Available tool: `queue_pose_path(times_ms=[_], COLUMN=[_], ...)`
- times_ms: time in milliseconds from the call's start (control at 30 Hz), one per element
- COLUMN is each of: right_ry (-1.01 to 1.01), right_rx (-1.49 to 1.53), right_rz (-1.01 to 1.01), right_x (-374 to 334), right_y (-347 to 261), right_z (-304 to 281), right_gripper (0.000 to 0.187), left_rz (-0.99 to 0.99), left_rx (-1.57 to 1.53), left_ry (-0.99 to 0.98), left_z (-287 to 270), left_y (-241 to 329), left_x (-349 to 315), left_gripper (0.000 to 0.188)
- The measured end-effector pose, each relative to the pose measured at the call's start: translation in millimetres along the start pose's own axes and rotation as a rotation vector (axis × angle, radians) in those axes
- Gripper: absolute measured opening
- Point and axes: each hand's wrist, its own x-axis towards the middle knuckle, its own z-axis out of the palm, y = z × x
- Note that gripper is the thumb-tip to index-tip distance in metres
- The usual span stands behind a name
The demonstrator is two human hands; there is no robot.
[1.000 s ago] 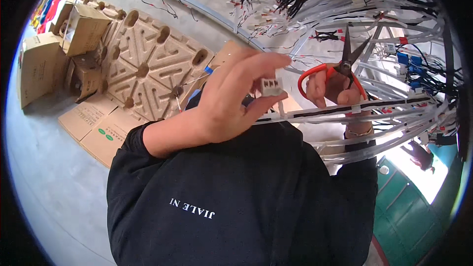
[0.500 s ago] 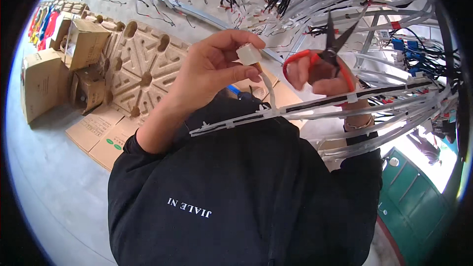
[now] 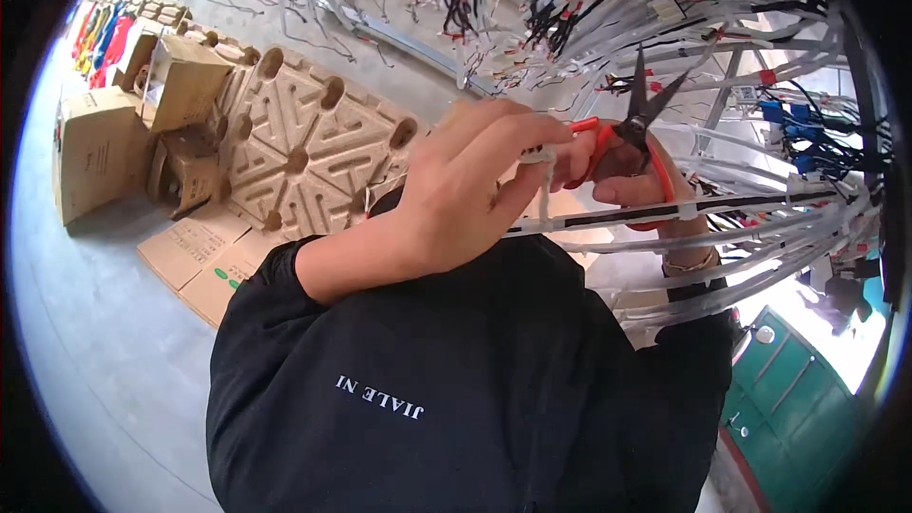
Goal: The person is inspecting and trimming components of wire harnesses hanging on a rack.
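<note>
My left hand [image 3: 461, 190] is closed, its thumb and fingers around a white plug connector [image 3: 537, 155], mostly hidden behind the fingers. A short white-wrapped cable branch [image 3: 544, 195] runs down from the connector to a wire harness [image 3: 646, 216] wrapped in clear and black sleeving, lying across in front of my chest. Through the red handles of a pair of scissors [image 3: 641, 100] go the fingers of my right hand [image 3: 622, 176]. The scissor blades point up and stand apart, with nothing between them. My right fingertips are close beside the connector; whether they touch it is hidden.
Bundles of sleeved wires with red, black and blue ends [image 3: 788, 119] crowd the top and right. A moulded brown pallet [image 3: 296, 160] stands at left beside cardboard boxes [image 3: 100, 157]. Flat cardboard [image 3: 195, 256] lies on the floor. At lower right is a green door-like panel [image 3: 788, 370].
My left hand has moved right and turned, bringing the connector toward my right fingers and covering most of it. The scissors remain open in my right hand, slightly lower.
</note>
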Motion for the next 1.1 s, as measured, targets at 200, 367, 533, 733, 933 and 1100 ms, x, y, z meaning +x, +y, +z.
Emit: queue_pose_path(times_ms=[200, 367, 533, 733, 933, 1100], right_ry=[0.143, 0.133, 0.209, 0.264, 0.404, 0.365], right_rx=[-0.068, -0.082, -0.41, -0.341, -0.163, -0.147], right_rz=[-0.195, -0.213, -0.187, -0.104, -0.117, 0.003], right_x=[19, 7, -5, -15, -32, -52], right_y=[1, -2, 16, 28, 55, 63], right_z=[-12, -14, -28, -43, -82, -96], right_gripper=[0.012, 0.02, 0.024, 0.022, 0.022, 0.02], left_rz=[-0.027, -0.412, -0.101, -0.079, -0.512, -0.483], left_rx=[0.115, 0.048, 0.295, 0.091, -0.328, -0.335], left_ry=[0.077, -0.156, -0.54, -0.852, -1.029, -0.964], left_z=[-15, -18, -5, 40, 113, 179], left_y=[-15, -30, 2, -45, -105, -66], left_x=[-12, -13, -33, -34, -15, -60], left_gripper=[0.027, 0.032, 0.045, 0.035, 0.035, 0.046])
